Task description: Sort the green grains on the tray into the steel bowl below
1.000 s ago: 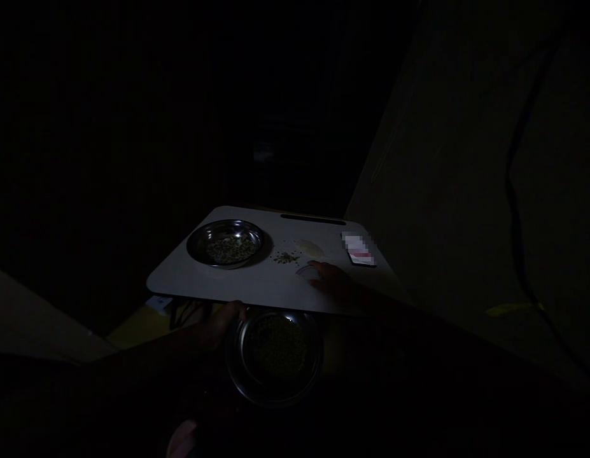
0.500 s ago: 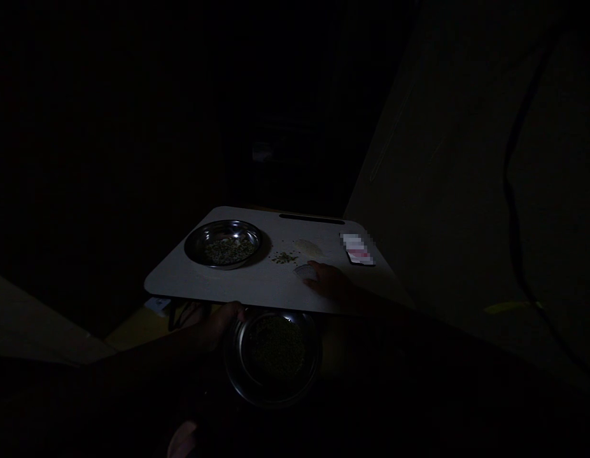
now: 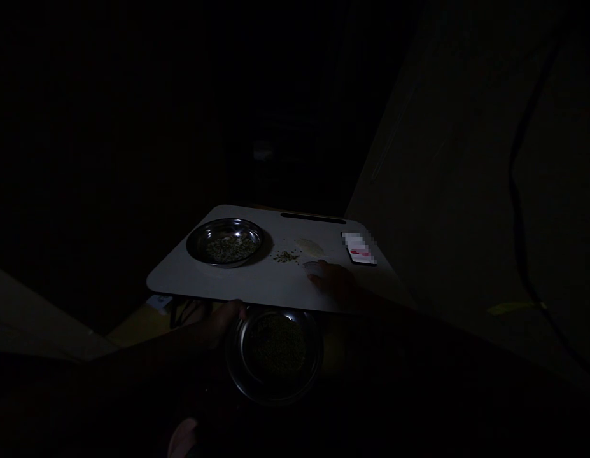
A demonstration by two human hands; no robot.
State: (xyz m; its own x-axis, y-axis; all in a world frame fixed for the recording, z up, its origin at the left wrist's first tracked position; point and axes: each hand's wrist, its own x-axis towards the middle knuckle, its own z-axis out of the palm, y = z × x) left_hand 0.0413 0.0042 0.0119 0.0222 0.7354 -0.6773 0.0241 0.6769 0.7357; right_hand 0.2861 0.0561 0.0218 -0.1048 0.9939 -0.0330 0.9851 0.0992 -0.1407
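Observation:
My left hand (image 3: 228, 313) is closed on the left side of the rim of a steel bowl (image 3: 235, 375), just below the table's near edge. Small green grains, too dark to name, lie in this bowl. My right hand (image 3: 337, 280) rests low over the white table, fingers closed on a pale, finely patterned flat piece (image 3: 314, 266); its kind is unclear in the dark. Left of that piece lies a loose scatter of small greenish bits (image 3: 286, 256). Behind it is a flat heap of pale grains (image 3: 310, 247).
A second steel bowl (image 3: 192, 245) with mixed pale and green bits stands on the left of the white table (image 3: 256, 286). A phone (image 3: 360, 249) with a lit screen lies at the right. A dark cable (image 3: 517, 191) runs down along the right wall.
My right hand has shifted slightly right and away from me with the pale piece, off the spot beside the greenish bits. My left hand keeps its place at the bowl.

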